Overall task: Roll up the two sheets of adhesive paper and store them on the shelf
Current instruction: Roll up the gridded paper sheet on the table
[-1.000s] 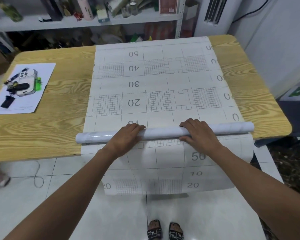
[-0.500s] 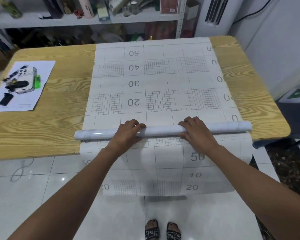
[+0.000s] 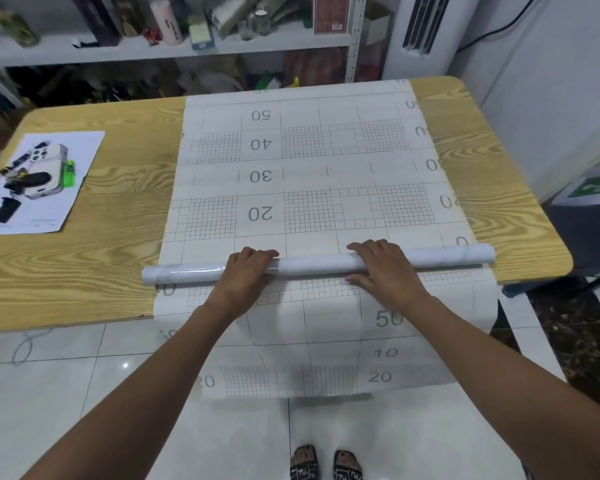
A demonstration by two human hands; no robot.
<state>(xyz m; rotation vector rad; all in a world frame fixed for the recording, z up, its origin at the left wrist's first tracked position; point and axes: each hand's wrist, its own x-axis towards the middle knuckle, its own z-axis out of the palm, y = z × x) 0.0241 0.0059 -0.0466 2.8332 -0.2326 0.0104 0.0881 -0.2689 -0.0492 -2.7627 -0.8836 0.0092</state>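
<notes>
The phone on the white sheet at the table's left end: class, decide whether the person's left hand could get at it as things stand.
Probably yes. The left hand grips the roll, so it must let go first, but only bare table lies between it and the phone; nothing blocks the way.

Both bare forearms reach in from the near corners and converge toward the middle. The left hand (image 3: 248, 271) lies palm down, its fingers curled over the far side of the roll of adhesive paper (image 3: 312, 264). The right hand (image 3: 383, 268), a little to its right, grips the same roll with its thumb on the near side.
</notes>
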